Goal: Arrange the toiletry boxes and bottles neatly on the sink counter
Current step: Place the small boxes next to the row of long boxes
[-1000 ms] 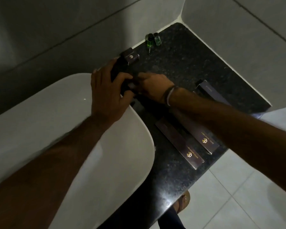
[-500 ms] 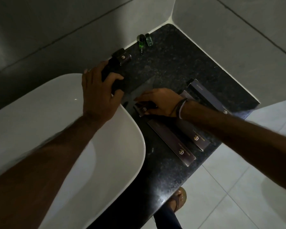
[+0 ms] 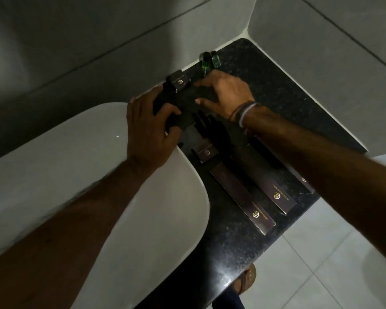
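My left hand (image 3: 152,128) grips a dark flat thing (image 3: 176,103) at the basin's back corner; it is too dark to identify. My right hand (image 3: 225,92) hovers beside it with fingers spread and nothing in them, the fingertips near a small dark box (image 3: 179,82) with a gold logo by the wall. A second small box (image 3: 206,152) lies by the basin rim. Two long boxes (image 3: 241,197) (image 3: 274,190) lie side by side near the front edge, and a third (image 3: 304,182) is mostly hidden under my right forearm. Two small green bottles (image 3: 205,63) (image 3: 215,60) stand at the back.
The black speckled counter (image 3: 276,90) fits into a corner of grey tiled walls. A white basin (image 3: 120,219) fills the left side. Pale floor tiles (image 3: 321,253) lie below right, and a sandalled foot (image 3: 245,282) shows under the counter edge.
My right hand left a small box on the counter by the basin rim, then moved back up toward the dark thing and the box by the wall. My left hand kept its grip.
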### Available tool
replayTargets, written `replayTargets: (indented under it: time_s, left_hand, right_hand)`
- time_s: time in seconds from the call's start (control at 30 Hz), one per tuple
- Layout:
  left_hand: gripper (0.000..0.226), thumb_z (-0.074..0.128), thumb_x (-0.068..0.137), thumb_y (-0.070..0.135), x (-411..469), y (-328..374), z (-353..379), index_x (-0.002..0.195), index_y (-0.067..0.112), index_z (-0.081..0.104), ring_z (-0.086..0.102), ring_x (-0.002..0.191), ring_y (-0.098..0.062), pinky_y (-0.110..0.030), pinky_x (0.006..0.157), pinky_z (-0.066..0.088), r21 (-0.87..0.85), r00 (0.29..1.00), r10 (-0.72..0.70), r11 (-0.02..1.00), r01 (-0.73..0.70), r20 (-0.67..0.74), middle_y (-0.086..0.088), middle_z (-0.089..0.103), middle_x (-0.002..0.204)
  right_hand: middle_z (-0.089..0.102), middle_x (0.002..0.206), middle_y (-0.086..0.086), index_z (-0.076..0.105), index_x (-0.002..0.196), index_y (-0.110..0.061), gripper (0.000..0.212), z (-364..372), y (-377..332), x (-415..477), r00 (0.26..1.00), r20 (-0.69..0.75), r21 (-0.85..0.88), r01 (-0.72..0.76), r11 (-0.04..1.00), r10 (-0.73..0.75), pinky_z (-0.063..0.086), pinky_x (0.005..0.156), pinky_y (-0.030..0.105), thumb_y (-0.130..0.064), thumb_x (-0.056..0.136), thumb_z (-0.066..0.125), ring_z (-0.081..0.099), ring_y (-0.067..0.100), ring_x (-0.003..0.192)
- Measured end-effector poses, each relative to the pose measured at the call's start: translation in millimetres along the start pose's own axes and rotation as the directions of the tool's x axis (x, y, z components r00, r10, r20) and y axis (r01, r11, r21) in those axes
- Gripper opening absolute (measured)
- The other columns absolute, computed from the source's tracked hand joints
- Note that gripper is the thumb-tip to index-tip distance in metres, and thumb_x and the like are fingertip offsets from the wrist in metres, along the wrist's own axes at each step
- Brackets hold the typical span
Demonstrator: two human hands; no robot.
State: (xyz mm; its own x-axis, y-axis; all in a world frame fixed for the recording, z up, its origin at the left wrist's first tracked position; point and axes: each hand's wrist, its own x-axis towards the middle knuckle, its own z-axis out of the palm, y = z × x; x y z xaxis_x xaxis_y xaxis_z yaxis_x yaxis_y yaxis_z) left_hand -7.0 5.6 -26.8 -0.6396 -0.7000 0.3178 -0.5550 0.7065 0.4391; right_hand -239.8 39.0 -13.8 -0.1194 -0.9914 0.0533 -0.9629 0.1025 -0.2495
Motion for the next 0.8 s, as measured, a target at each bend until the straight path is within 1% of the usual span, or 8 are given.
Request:
replayTargets:
  time_s: [0.07,0.17,0.3,0.4,0.5,0.6,0.7,0.8]
  left_hand:
    - [0.031,0.051,0.082,0.026,0.5,0.3,-0.3,0.107,0.015,0.066,0.046,0.134,-0.035,-0.05,0.118,0.028,0.003,1.0,-0.002,1.0,0.002,-0.001,-0.013,0.05,0.148]
    - [0.032,0.052,0.08,0.024,0.6,0.1,0.0,0.107,0.014,0.066,0.047,0.133,-0.035,-0.051,0.116,0.03,0.017,1.0,0.01,1.0,-0.009,-0.002,-0.014,0.05,0.147]
    - [0.033,0.053,0.076,0.022,0.9,0.4,-0.7,0.106,0.014,0.066,0.047,0.133,-0.036,-0.056,0.117,0.029,0.011,1.0,-0.004,1.0,0.004,-0.005,-0.016,0.051,0.146]
    - [0.034,0.052,0.076,0.023,0.1,2.5,-2.5,0.106,0.014,0.067,0.046,0.133,-0.034,-0.048,0.119,0.025,0.013,1.0,-0.007,1.0,0.007,-0.009,-0.015,0.051,0.146]
    - [0.035,0.051,0.075,0.024,0.8,1.4,-2.1,0.105,0.015,0.067,0.045,0.136,-0.032,-0.043,0.12,0.019,0.007,1.0,-0.025,1.0,0.025,0.007,-0.013,0.049,0.148]
    - [0.036,0.05,0.075,0.027,0.0,-1.0,0.0,0.106,0.017,0.066,0.043,0.139,-0.032,-0.039,0.121,0.011,0.02,0.999,-0.044,0.999,0.043,0.029,-0.011,0.046,0.152]
    - [0.035,0.05,0.076,0.028,0.7,-1.0,0.1,0.105,0.018,0.066,0.042,0.14,-0.032,-0.04,0.122,0.011,0.014,0.998,-0.049,0.999,0.048,0.028,-0.01,0.046,0.152]
    - [0.033,0.049,0.078,0.028,0.8,0.2,-0.2,0.104,0.017,0.065,0.041,0.141,-0.032,-0.043,0.122,0.011,0.003,0.998,-0.052,0.999,0.052,0.028,-0.01,0.046,0.152]
  right_hand:
    - [0.054,0.133,0.008,0.054,0.137,-0.026,0.054,11.1,-7.1,24.1,0.993,0.064,-0.021,-0.098,0.995,0.099,0.05,0.091,0.041,-0.053,0.09,0.056,0.059,0.029,0.116]
    - [0.052,0.135,0.013,0.054,0.135,-0.019,0.054,18.5,-23.4,58.8,0.986,0.085,-0.084,-0.136,0.987,0.143,0.049,0.089,0.043,-0.051,0.091,0.054,0.059,0.036,0.115]
    - [0.058,0.129,0.014,0.059,0.127,-0.013,0.059,28.1,-40.3,91.4,0.965,0.04,-0.137,-0.251,0.958,0.259,0.048,0.086,0.04,-0.059,0.091,0.052,0.06,0.035,0.115]
    - [0.059,0.13,0.015,0.057,0.127,-0.011,0.06,33.7,-39.8,95.0,0.947,0.062,-0.115,-0.306,0.945,0.314,0.047,0.09,0.04,-0.058,0.089,0.056,0.059,0.034,0.118]
    - [0.062,0.127,0.014,0.059,0.125,-0.012,0.061,28.4,-28.7,81.1,0.931,0.094,-0.068,-0.348,0.935,0.354,0.048,0.09,0.04,-0.055,0.083,0.066,0.061,0.034,0.116]
    - [0.066,0.115,0.015,0.061,0.118,-0.01,0.065,19.3,-11.9,49.0,0.911,0.136,-0.057,-0.385,0.921,0.39,0.053,0.086,0.044,-0.06,0.076,0.07,0.064,0.036,0.105]
    - [0.065,0.102,0.007,0.062,0.112,-0.014,0.059,9.5,11.7,4.4,0.882,0.188,-0.053,-0.431,0.901,0.433,0.056,0.081,0.043,-0.061,0.077,0.069,0.065,0.028,0.093]
    - [0.066,0.104,0.006,0.063,0.11,-0.018,0.057,4.5,27.8,-35.3,0.844,0.248,-0.046,-0.481,0.876,0.476,0.057,0.079,0.043,-0.062,0.075,0.071,0.065,0.025,0.091]
